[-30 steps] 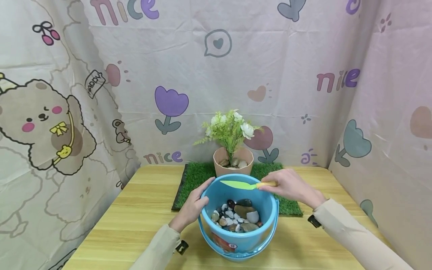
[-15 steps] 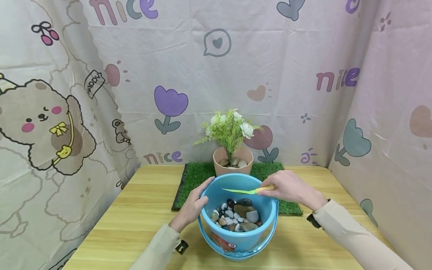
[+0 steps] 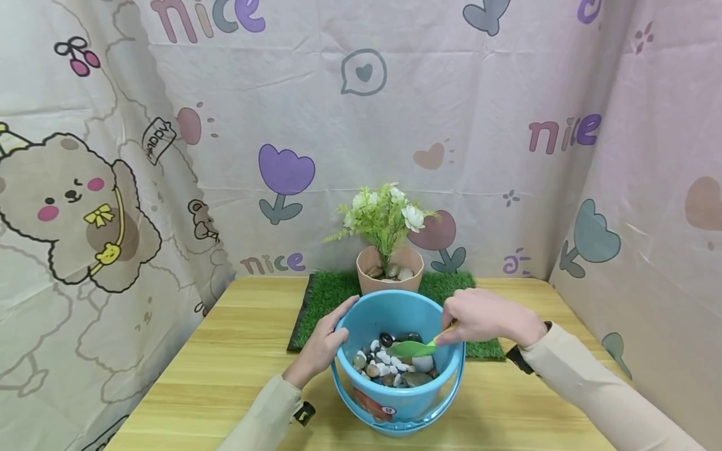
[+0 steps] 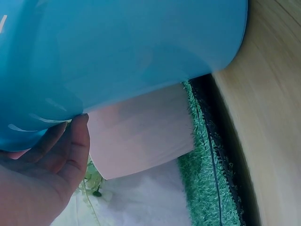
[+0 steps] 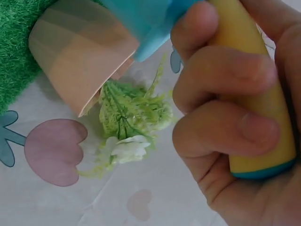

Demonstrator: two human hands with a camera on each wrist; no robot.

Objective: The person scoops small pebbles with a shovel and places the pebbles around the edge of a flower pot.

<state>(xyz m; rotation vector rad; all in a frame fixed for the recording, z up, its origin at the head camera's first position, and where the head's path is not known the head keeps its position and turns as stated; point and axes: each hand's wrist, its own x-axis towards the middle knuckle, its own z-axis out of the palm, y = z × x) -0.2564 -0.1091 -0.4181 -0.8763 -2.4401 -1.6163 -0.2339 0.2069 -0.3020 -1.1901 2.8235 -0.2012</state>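
Observation:
A blue bucket point(image 3: 397, 402) stands on the table, holding white, brown and dark pebbles point(image 3: 383, 369). At its left side my left hand point(image 3: 324, 343) grips the rim, with the thumb at the top edge. The fingertips point(image 4: 80, 127) lie against the outer wall just under the rim in the left wrist view. Inside the bucket, a toy trowel's green blade point(image 3: 412, 348) slants down over the stones. My right hand point(image 3: 487, 316), over the right rim, holds this trowel, its fingers curled round the yellow handle point(image 5: 254, 113).
Behind the bucket, a pink flowerpot point(image 3: 389, 283) with white flowers and pebbles sits on a green turf mat point(image 3: 338, 294). The bucket's handle point(image 3: 406, 427) hangs at the front. A printed cloth point(image 3: 361, 125) backs the wooden table point(image 3: 237, 351).
My right hand has lowered the trowel: its blade has gone from rim height down to the stones. The left hand and the bucket have stayed in place.

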